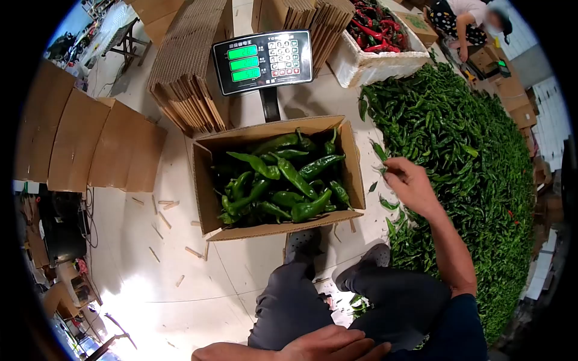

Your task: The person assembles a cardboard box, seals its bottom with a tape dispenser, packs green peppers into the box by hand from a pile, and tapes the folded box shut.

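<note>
My right hand point(412, 185) is at the left edge of a large heap of green chili peppers point(451, 132). Its thumb and fingers are pinched at the lower end of a green chili pepper point(379, 150). Across my lap lies my left hand point(334, 345), holding nothing, its fingers loosely stretched out. In front of me an open cardboard box point(277, 233) contains many larger green peppers point(295, 178). Behind the box stands a scale display point(263, 62) with three lit green readouts. The box hides whatever is beneath it.
Flattened cardboard boxes point(186, 72) stand upright behind the box. More cardboard boxes point(78, 138) line the left. A white foam crate point(376, 65) of red peppers point(376, 30) sits at the back. Another person point(466, 24) crouches far right. Stem scraps litter the floor point(205, 283).
</note>
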Demonstrator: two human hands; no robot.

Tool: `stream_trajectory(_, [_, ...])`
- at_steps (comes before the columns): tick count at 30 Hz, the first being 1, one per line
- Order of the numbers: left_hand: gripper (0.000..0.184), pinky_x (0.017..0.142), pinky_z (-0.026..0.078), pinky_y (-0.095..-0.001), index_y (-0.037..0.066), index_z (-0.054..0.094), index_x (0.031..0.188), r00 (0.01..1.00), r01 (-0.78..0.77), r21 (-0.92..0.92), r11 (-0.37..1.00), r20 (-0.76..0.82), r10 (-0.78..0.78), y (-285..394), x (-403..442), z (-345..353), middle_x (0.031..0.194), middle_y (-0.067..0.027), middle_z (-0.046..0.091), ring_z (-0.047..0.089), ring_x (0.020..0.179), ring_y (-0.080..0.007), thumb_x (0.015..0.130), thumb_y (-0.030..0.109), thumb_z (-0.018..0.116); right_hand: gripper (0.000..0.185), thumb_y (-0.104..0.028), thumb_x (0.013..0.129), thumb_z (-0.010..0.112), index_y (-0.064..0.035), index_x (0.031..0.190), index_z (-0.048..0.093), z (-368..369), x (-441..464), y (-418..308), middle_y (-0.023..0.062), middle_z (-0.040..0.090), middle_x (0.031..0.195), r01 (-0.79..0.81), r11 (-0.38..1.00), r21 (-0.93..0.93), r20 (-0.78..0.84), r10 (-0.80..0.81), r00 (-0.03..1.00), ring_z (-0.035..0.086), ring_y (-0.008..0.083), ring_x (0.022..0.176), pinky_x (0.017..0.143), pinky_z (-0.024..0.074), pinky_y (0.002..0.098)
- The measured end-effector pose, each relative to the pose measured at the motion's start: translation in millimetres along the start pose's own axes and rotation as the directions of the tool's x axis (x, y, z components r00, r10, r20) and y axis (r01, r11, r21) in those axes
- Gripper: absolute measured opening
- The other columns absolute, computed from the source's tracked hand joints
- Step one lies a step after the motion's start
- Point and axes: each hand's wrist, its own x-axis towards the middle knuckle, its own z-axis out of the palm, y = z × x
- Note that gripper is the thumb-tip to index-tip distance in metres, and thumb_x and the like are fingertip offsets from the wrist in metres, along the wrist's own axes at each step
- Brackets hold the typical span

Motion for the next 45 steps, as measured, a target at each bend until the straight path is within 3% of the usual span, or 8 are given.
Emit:
stream_trajectory(8, [0.035, 0.073, 0.057, -0.0355, 0.001, 0.069, 0.114, 0.992, 0.086, 0.034, 0.996, 0.095, -0.089, -4.9, 3.4, 9.2, 0.099, -0.0113, 0.069, 0.068, 0.089, -0.0250, 0.086, 0.022, 0.075, 0.046, -0.032, 0.088, 0.070, -0.0033, 0.123, 0.062, 62.4, -32.5, 173.9, 0.0217, 0.069, 0.106, 0.161, 0.772, -0.615, 0.540, 0.263, 0.800, 0.066, 0.0402, 0.103, 0.088, 0.0536, 0.0488])
stream_trajectory(16, [0.038, 0.076, 0.057, -0.0368, 0.000, 0.070, 0.114, 0.975, 0.118, 0.030, 0.993, 0.184, -0.121, -6.7, 13.9, 14.2, 0.103, -0.0126, 0.069, 0.068, 0.096, -0.0281, 0.083, 0.021, 0.076, 0.041, -0.030, 0.089, 0.070, -0.0016, 0.117, 0.060, 56.3, -50.2, 264.3, 0.0213, 0.069, 0.102, 0.063, 0.676, -0.734, 0.468, 0.436, 0.769, 0.066, 0.0415, 0.099, 0.081, 0.0533, 0.0532])
stream_trajectory(21, [0.037, 0.074, 0.056, -0.0367, 0.001, 0.071, 0.113, 0.977, 0.127, 0.045, 0.991, 0.168, -0.133, -8.3, 22.7, 16.9, 0.100, -0.0119, 0.069, 0.068, 0.093, -0.0272, 0.082, 0.020, 0.076, 0.044, -0.027, 0.088, 0.072, 0.0016, 0.120, 0.065, 26.3, -5.6, 198.4, 0.0187, 0.072, 0.095, -0.243, 0.923, -0.299, 0.220, 0.314, 0.924, 0.070, 0.0326, 0.090, 0.079, 0.0552, 0.0436])
stream_trajectory(26, [0.035, 0.071, 0.054, -0.0352, 0.001, 0.068, 0.113, 0.995, 0.092, 0.114, 0.989, -0.048, -0.087, -1.6, 7.3, 49.4, 0.099, -0.0097, 0.067, 0.066, 0.087, -0.0248, 0.085, 0.022, 0.073, 0.052, -0.014, 0.085, 0.077, -0.0025, 0.133, 0.060, 4.9, 0.3, -5.7, 0.0113, 0.069, 0.101, 0.047, 0.992, 0.121, 0.118, -0.061, 0.991, 0.064, 0.0174, 0.088, 0.078, 0.0540, 0.0333])
stream_trajectory(31, [0.035, 0.070, 0.052, -0.0334, 0.002, 0.066, 0.113, 0.994, 0.058, 0.135, 0.989, -0.102, -0.045, 8.4, -2.5, 53.9, 0.092, -0.0064, 0.063, 0.063, 0.083, -0.0216, 0.086, 0.024, 0.071, 0.089, -0.012, 0.079, 0.079, -0.0127, 0.156, 0.033, 29.9, 12.8, -134.8, 0.0184, 0.044, 0.149, 0.719, 0.630, -0.293, 0.415, -0.594, 0.689, 0.049, 0.0360, 0.133, 0.104, 0.0439, 0.0476])
stream_trajectory(37, [0.034, 0.068, 0.050, -0.0323, 0.002, 0.066, 0.111, 0.991, 0.029, 0.115, 0.993, -0.134, -0.014, 8.6, -9.0, 26.3, 0.088, -0.0051, 0.061, 0.062, 0.080, -0.0201, 0.085, 0.023, 0.071, 0.087, -0.003, 0.082, 0.067, -0.0190, 0.158, 0.028, 113.9, 37.3, -144.5, 0.0218, 0.030, 0.159, 0.803, 0.150, -0.577, 0.724, -0.359, 0.588, 0.036, 0.0509, 0.141, 0.110, 0.0348, 0.0626])
stream_trajectory(43, [0.032, 0.064, 0.046, -0.0320, 0.004, 0.067, 0.110, 0.977, 0.046, 0.008, 0.999, -0.207, -0.043, 7.4, -33.1, 16.9, 0.082, -0.0025, 0.058, 0.058, 0.075, -0.0184, 0.085, 0.024, 0.070, 0.055, -0.008, 0.077, 0.067, -0.0083, 0.131, 0.056, 114.1, 84.4, -161.0, 0.0204, 0.048, 0.145, 0.688, 0.613, -0.389, 0.672, -0.322, 0.667, 0.042, 0.0423, 0.137, 0.110, 0.0413, 0.0481])
stream_trajectory(45, [0.031, 0.064, 0.045, -0.0320, 0.004, 0.067, 0.110, 0.970, 0.039, -0.020, 0.999, -0.240, -0.042, 5.3, -37.9, 12.4, 0.081, -0.0021, 0.057, 0.057, 0.074, -0.0183, 0.086, 0.024, 0.070, 0.065, -0.007, 0.076, 0.070, -0.0112, 0.138, 0.051, 120.5, 80.4, -155.3, 0.0188, 0.050, 0.142, 0.718, 0.515, -0.468, 0.622, -0.385, 0.682, 0.048, 0.0424, 0.128, 0.106, 0.0436, 0.0486])
